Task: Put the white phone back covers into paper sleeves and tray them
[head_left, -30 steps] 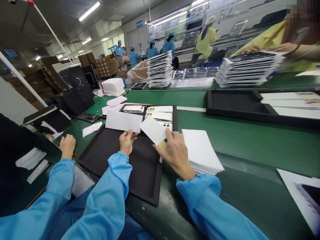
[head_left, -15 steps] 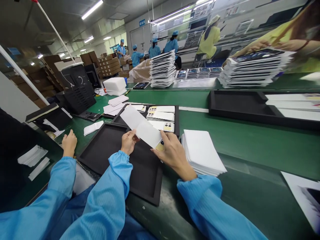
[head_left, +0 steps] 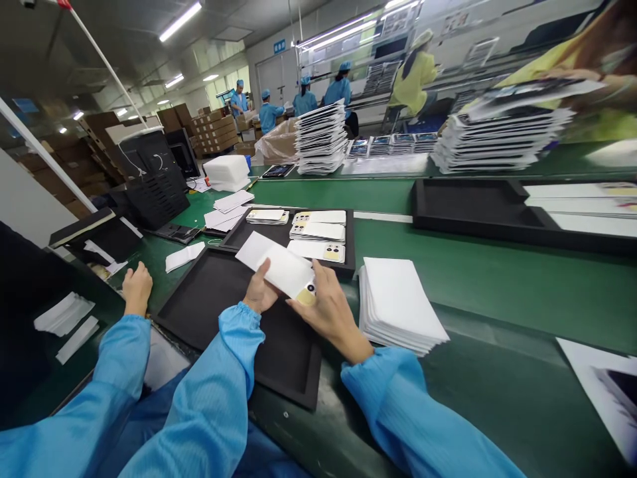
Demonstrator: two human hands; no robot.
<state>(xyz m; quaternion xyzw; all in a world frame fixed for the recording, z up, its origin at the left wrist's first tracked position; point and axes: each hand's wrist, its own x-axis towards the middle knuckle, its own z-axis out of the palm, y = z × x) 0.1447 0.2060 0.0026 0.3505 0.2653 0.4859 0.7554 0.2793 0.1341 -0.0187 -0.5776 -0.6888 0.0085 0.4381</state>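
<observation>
My left hand (head_left: 262, 290) is closed on the lower left side of a white phone back cover (head_left: 286, 269), thumb on top. The cover has a yellow patch with dark camera rings at its right end. There my right hand (head_left: 326, 307) grips it between thumb and fingers. A paler white flap sticks out at the cover's far left end; whether it is a separate sheet I cannot tell. The cover is held tilted above a black tray (head_left: 199, 292). Behind it, a second black tray (head_left: 350, 245) holds stacks of similar covers (head_left: 318, 229).
A stack of white sheets (head_left: 401, 299) lies right of my right hand. A co-worker's hand (head_left: 137, 287) rests at the left. Folded white paper (head_left: 184, 256) lies nearby. Across the green bench (head_left: 378, 192) stand tall white stacks (head_left: 321, 139) and a long black tray (head_left: 462, 232).
Both hands have shifted slightly with the cover, my right hand to the left. My left thumb now lies over the white surface, and the flap sticks out less. Across the bench, a co-worker has lifted a top piece.
</observation>
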